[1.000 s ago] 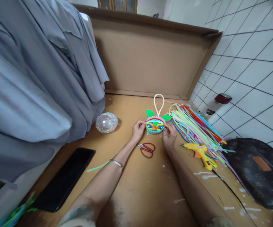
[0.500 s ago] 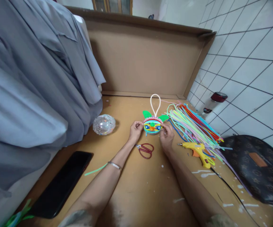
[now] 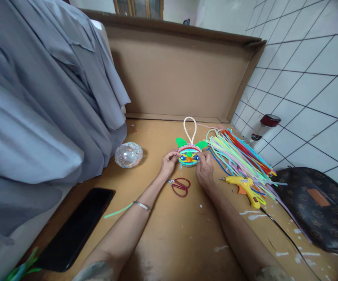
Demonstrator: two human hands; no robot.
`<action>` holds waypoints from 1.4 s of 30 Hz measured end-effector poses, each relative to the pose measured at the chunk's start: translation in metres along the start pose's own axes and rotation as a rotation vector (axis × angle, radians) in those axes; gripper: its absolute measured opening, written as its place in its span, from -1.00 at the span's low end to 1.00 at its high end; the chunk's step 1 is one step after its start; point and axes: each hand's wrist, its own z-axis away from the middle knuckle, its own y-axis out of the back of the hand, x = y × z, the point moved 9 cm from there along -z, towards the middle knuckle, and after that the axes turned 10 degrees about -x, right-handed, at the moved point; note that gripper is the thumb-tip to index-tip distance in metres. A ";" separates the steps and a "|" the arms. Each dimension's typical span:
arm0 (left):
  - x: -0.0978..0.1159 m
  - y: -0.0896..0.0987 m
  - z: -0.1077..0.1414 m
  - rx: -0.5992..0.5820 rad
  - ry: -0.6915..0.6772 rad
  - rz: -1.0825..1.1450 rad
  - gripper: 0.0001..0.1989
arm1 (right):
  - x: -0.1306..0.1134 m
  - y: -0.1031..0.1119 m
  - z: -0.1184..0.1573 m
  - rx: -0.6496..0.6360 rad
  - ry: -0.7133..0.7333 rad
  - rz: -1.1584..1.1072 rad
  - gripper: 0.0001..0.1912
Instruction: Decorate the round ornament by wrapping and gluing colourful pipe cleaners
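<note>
Between my hands sits a colourful pipe-cleaner animal-face ornament (image 3: 189,160) with green ears, blue eyes, an orange nose and a white hanging loop (image 3: 190,128) standing up from its top. My left hand (image 3: 169,162) pinches its left edge beside one eye. On the opposite side, my right hand (image 3: 205,168) has its fingers closed on the right edge near the other eye. Red-handled scissors (image 3: 181,187) lie on the table just below the ornament, their blades partly hidden by my left wrist.
Right of my hands are a yellow glue gun (image 3: 241,184), a heap of pipe cleaners (image 3: 236,150), a clear jar (image 3: 262,128) and a dark patterned bag (image 3: 312,207). Leftward lie a clear ball (image 3: 128,155), a black phone (image 3: 76,228) and grey cloth (image 3: 48,97). Cardboard (image 3: 180,70) stands behind.
My right hand has shifted slightly left, its fingers now further over the ornament's right edge. The white loop leans a little more to the left.
</note>
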 end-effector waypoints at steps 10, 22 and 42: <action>0.000 -0.001 0.001 -0.013 0.000 -0.012 -0.72 | 0.010 -0.003 0.002 0.025 -0.023 -0.070 -0.59; 0.002 0.004 0.000 0.020 -0.023 -0.056 -0.80 | 0.010 -0.004 0.001 0.009 0.063 -0.146 -0.56; -0.001 0.003 -0.001 0.032 -0.076 -0.095 -0.87 | 0.001 -0.005 0.001 -0.040 0.069 0.029 -0.38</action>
